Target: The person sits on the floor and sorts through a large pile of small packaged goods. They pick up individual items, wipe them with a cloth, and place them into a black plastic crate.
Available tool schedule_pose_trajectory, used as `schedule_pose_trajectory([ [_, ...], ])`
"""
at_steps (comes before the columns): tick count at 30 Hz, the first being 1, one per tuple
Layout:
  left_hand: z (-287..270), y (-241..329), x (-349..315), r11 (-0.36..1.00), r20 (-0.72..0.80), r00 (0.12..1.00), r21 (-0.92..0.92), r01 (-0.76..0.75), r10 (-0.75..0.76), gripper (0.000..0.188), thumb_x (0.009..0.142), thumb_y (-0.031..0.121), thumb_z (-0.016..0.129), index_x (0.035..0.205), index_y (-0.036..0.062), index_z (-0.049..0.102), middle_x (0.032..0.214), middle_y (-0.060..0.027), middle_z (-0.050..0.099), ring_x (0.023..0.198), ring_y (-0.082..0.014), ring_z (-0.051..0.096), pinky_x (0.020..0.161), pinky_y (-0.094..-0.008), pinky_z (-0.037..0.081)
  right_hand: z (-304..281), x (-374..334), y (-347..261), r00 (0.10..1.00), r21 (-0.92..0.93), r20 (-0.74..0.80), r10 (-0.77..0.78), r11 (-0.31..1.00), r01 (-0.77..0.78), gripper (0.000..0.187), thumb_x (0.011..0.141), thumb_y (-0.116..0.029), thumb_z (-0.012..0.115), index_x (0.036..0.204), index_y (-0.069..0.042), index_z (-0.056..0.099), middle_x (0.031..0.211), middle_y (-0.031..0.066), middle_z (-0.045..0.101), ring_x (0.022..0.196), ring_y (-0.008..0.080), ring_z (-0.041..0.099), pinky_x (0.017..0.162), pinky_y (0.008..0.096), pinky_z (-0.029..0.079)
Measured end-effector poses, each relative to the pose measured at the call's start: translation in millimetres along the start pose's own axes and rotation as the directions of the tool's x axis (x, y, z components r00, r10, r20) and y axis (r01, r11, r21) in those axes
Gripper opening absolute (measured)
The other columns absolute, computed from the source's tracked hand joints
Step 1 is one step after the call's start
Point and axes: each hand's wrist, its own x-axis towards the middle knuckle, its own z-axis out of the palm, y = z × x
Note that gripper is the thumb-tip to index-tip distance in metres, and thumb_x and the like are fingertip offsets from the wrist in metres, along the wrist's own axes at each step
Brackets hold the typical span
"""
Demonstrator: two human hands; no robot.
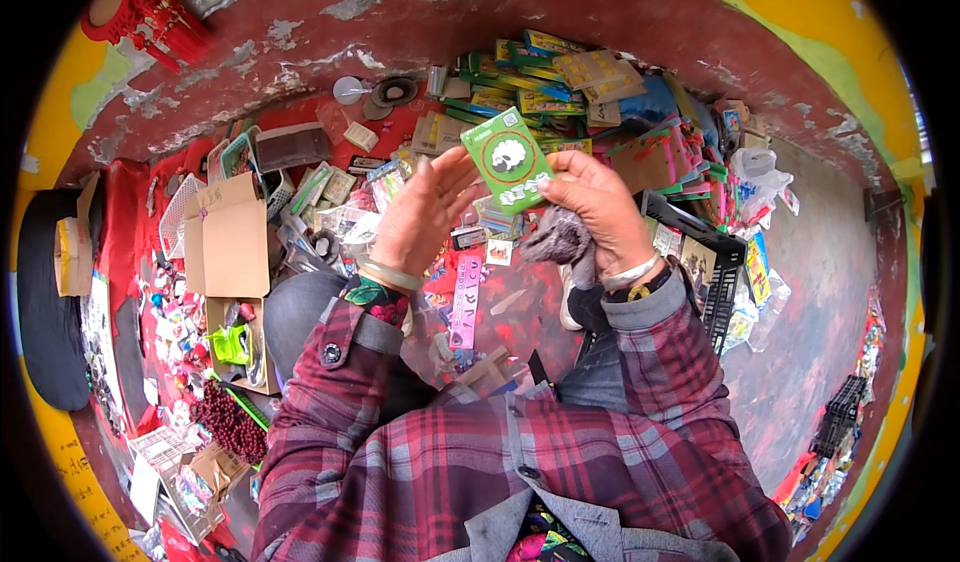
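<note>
My right hand (605, 212) grips the lower right corner of a green card or thin booklet (490, 184) with a white sheep picture, its thumb on the front. A crumpled grey-brown cloth (556, 238) is bunched in the same hand, hanging beneath the card. On the other side, my left hand (425, 222) is open, fingers stretched upward and palm turned toward the card. Its fingertips come close to the card's left edge; whether they touch it I cannot tell. Below my hands a pink printed strip (466, 302) lies on the floor.
Stacked colourful booklets (545, 82) lean against the far wall. At the right stands a black plastic crate (722, 292), near a white plastic bag (762, 177). An open cardboard box (228, 247) sits at the left, above a heap of dark red beads (228, 420).
</note>
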Motion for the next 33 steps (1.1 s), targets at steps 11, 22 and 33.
schedule_pose_trajectory([
  [11, 18.0, 1.1, -13.7, 0.996, 0.091, 0.996, 0.084, -0.006, -0.002, 0.034, 0.091, 0.013, 0.054, 0.123, 0.0015, 0.047, 0.109, -0.0065, 0.060, 0.096, -0.0137, 0.059, 0.083, -0.0289, 0.049, 9.4, 1.0, 10.0, 0.924, -0.667, 0.106, -0.367, 0.663, 0.340, 0.026, 0.079, -0.009, 0.064, 0.103, 0.002, 0.061, 0.091, 0.0089, 0.063, 0.084, 0.0142, 0.060, 0.073, 0.0272, 0.048],
  [22, 11.2, -9.1, -19.1, 0.896, 0.080, 0.987, 0.435, 0.089, -0.137, 0.039, 0.088, 0.011, 0.059, 0.123, -0.0004, 0.048, 0.110, -0.0067, 0.059, 0.097, -0.0133, 0.058, 0.083, -0.0276, 0.048, 0.1, -0.4, 2.7, 0.871, -0.859, 0.291, -0.396, 0.293, 0.420, 0.013, 0.076, -0.013, 0.063, 0.084, -0.005, 0.068, 0.073, 0.0092, 0.060, 0.070, 0.0264, 0.060, 0.061, 0.0354, 0.046],
  [33, 14.6, -11.0, -23.8, 0.707, 0.054, 0.988, 0.705, 0.062, -0.141, 0.038, 0.087, 0.006, 0.056, 0.122, -0.0047, 0.048, 0.106, -0.0063, 0.060, 0.095, -0.0110, 0.056, 0.084, -0.0252, 0.046, 6.6, -1.1, 18.2, 0.846, -0.901, 0.426, -0.321, -0.238, 0.363, 0.009, 0.074, -0.016, 0.060, 0.071, -0.007, 0.058, 0.072, 0.0070, 0.055, 0.074, 0.0285, 0.058, 0.060, 0.0406, 0.047],
])
